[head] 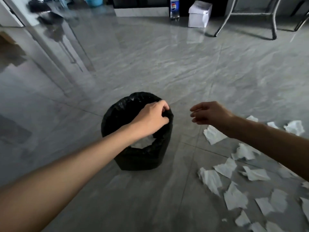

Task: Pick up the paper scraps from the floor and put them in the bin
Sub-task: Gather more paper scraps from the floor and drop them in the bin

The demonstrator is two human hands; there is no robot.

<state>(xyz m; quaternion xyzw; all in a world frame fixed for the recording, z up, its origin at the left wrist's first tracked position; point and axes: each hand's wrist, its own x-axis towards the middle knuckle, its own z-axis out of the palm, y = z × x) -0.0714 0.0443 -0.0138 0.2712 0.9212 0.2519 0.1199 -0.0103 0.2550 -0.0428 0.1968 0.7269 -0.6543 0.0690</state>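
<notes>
A small bin (140, 158) lined with a black bag stands on the grey tiled floor at the centre. White paper shows inside it (143, 142). My left hand (152, 117) reaches across the opening and grips the bag's rim at the far right side. My right hand (209, 113) hovers just right of the bin, fingers apart, with nothing in it. Several torn white paper scraps (234, 196) lie scattered on the floor at the right, under and beyond my right forearm.
At the back stand a cola bottle (174, 8), a white box (199, 14) and the metal legs of a chair (274, 20). A door frame (15, 9) runs along the left. A blue bucket (93, 0) sits far back.
</notes>
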